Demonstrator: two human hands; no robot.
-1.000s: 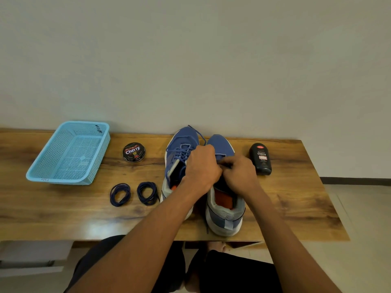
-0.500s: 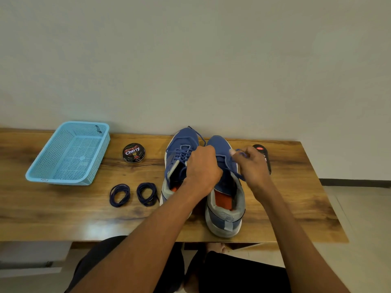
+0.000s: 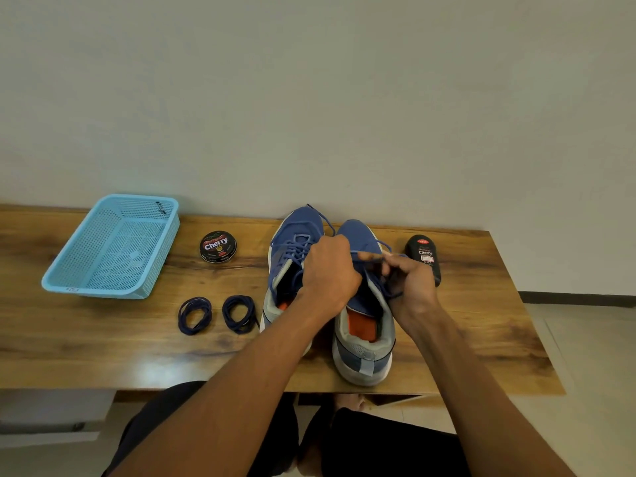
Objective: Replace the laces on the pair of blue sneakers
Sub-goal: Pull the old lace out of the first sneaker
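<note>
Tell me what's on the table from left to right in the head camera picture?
blue basket → polish tin → two coiled dark laces → left sneaker → right sneaker → black polish bottle.

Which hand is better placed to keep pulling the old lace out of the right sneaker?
Right hand: it already pinches the old lace, while the left hand steadies the right sneaker.

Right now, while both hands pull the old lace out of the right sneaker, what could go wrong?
1. The right hand works close to the polish bottle; a wide pull might tip it.
2. The right sneaker sits near the table edge and could slide off.
</note>
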